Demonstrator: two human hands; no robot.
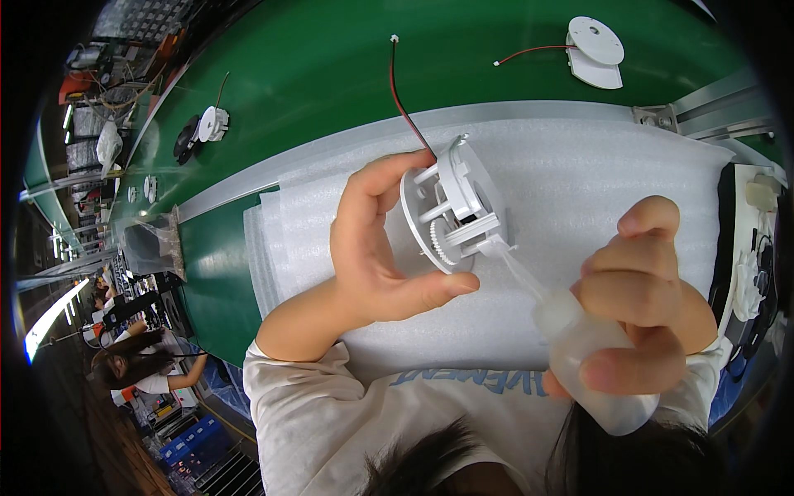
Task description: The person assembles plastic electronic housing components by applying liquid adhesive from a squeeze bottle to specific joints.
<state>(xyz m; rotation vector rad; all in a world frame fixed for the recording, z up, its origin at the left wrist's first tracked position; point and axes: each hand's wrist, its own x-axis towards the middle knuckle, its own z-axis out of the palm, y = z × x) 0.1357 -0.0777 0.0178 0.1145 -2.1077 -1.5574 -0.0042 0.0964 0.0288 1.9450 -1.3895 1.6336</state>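
My left hand (368, 248) grips a round white plastic gear assembly (453, 192), thumb along its lower edge and fingers behind it. The assembly is tilted; a white toothed gear shows between its plates, and a red and black wire (399, 95) with a small white connector sticks up from it. In my right hand (637, 298) is a translucent squeeze bottle (600, 364), wrapped by the fingers. Its thin nozzle points up and left, the tip at the lower right side of the assembly, near the gear. Whether the tip touches cannot be made out.
White foam sheet (579, 182) covers the work surface below my hands. Beyond a metal rail, a green belt (314, 58) carries another white assembly (595, 50) at right and further parts (213, 124) at left. Another person (136, 364) sits at the lower left.
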